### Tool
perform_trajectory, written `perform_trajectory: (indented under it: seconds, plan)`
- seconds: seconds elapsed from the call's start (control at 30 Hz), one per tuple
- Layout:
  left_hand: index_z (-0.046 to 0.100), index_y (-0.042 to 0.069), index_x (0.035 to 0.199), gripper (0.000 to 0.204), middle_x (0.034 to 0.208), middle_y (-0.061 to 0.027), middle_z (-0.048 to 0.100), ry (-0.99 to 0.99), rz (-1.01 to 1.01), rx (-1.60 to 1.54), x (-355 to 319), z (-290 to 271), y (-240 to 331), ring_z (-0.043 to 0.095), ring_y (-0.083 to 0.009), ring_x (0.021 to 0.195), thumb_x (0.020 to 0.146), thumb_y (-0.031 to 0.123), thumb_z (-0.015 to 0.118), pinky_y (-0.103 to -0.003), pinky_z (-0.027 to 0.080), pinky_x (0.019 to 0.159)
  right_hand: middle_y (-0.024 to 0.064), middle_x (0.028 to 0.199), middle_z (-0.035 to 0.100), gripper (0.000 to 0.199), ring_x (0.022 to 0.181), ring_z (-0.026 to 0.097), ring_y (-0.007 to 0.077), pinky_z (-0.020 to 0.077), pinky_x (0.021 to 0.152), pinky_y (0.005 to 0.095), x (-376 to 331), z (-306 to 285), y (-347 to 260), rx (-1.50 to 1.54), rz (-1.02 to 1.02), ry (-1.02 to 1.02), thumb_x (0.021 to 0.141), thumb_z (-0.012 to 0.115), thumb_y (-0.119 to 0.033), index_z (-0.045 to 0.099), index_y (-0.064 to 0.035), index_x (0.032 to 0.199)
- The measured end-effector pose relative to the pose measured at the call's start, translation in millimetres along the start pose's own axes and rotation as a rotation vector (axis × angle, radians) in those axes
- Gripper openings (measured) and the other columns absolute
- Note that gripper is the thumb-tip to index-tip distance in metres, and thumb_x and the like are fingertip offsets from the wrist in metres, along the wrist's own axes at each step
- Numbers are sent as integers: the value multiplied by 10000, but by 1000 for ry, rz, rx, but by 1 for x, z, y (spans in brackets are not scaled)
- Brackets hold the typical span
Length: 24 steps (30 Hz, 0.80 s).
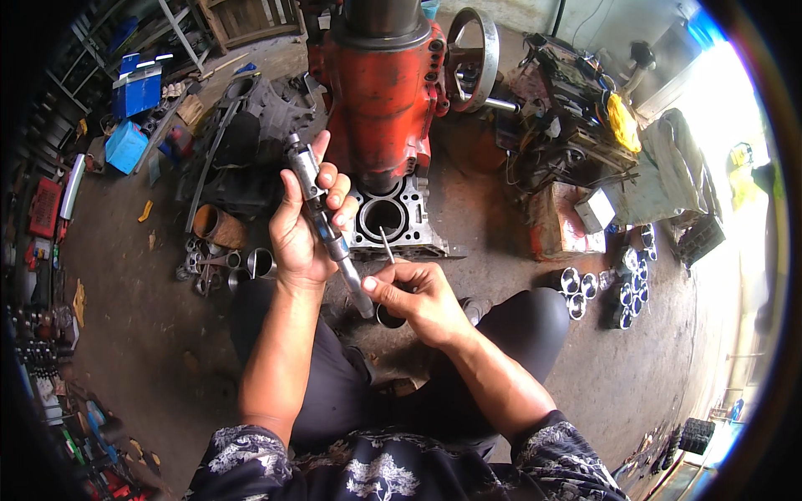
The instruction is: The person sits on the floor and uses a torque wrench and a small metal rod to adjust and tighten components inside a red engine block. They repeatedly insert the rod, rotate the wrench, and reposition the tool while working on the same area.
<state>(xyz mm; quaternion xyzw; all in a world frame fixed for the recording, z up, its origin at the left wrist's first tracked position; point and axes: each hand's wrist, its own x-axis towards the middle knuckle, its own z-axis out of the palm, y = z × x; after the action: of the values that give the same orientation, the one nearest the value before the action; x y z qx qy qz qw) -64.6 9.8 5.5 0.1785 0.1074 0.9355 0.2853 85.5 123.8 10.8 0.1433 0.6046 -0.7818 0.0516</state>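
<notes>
Left of mid-frame, the left hand clasped a long metal tool — tilted, top toward the upper left — while the right hand pinched a thin rod near the tool's lower end, mid-frame.

Red machine: top cut off by view edge; it hides part of block. Below it: lower end of thin rod hidden in right hand, metal cup partly covered too. Far left of it: small parts, too blurry to identify.
</notes>
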Motion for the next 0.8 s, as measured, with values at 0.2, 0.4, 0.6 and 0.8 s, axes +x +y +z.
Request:
perform_trajectory:
  seconds: [0.2,0.4,0.6,0.8]
  plan:
    - [289,-1,1497,718,956,-47,507,-18,-59,-75,-2,3,-10,482,-149,778,993,457,519,-273,482,613,-22,729,558,272,655,470,51,381,579,240,3,18,5,-103,-128,-88,831,820,-251,721,1,819]
    - [289,-2,1500,717,951,-43,508,-24,-26,-60,0,0,-1,482,-145,781,998,463,506,-274,486,624,-11,708,618,201,648,517,47,397,584,228,1,-1,-4,-48,21,20,849,796,-190,725,-3,876]
    - [292,-7,1499,723,954,-38,516,14,-26,0,-2,2,-8,486,-141,779,996,465,505,-275,487,627,13,803,620,253,741,545,87,436,677,273,0,11,0,-136,-44,-67,869,779,-244,746,6,889]
    - [289,-5,1502,728,956,-38,518,-1,-26,-3,-2,3,-9,490,-138,792,995,470,507,-271,487,632,-34,709,591,183,641,533,57,435,604,223,0,7,-2,-151,53,-37,817,825,-139,711,-9,878]
